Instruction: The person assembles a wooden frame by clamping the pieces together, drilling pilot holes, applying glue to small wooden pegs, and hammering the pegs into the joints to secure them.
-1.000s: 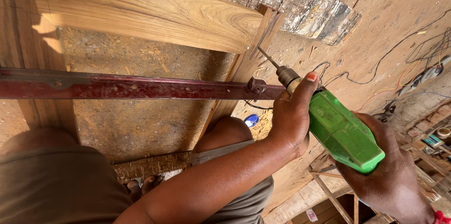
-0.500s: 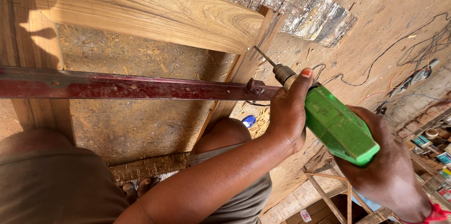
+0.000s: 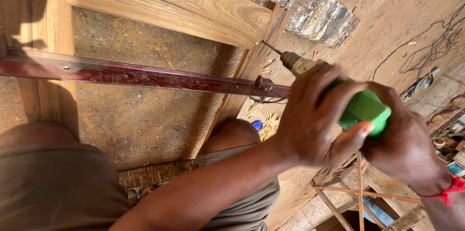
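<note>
Head view, drill: I see a green power drill (image 3: 361,110) tilted, its bit tip touching the wooden frame (image 3: 193,10) at the corner joint
Left hand: my left hand (image 3: 315,119) wraps the drill's front, fingers curled tight around the body
Right hand: my right hand (image 3: 404,146) grips the rear, fingers closed on it, red thread at the wrist
Clamp: a red metal bar clamp (image 3: 126,73) spans the frame, just below the bit
Ground: sawdust on the floor (image 3: 145,110) beneath
</note>
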